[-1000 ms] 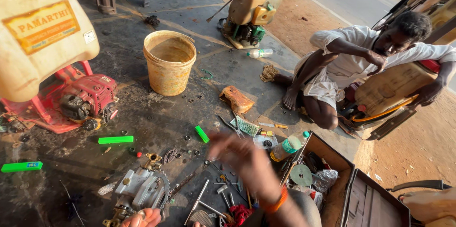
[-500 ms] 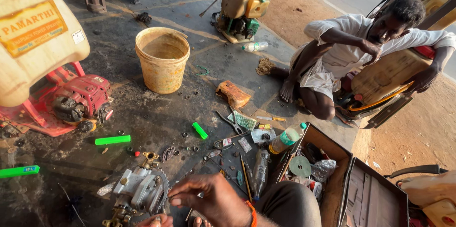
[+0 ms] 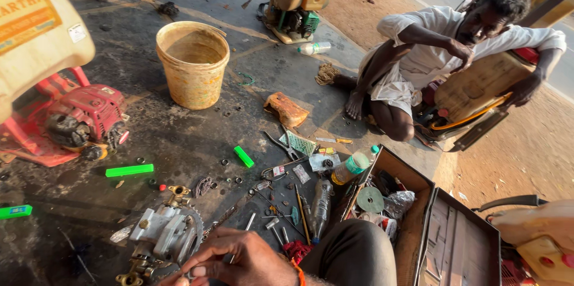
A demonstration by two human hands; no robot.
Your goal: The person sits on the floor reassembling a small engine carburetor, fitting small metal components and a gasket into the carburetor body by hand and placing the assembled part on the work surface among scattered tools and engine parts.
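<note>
Your right hand (image 3: 239,260) has its grip curled, fingertips pressed together at the lower edge of the grey metal carburettor assembly (image 3: 164,235) on the floor; whether they pinch a small part, you cannot tell. That assembly lies just left of this hand, long axis running up-down. Your left hand barely shows.

My right hand (image 3: 239,259) is bare, with an orange band (image 3: 298,273) around my wrist; my fingernails look short and pale, and my bent knee wears dark grey-brown trousers (image 3: 353,253)
</note>
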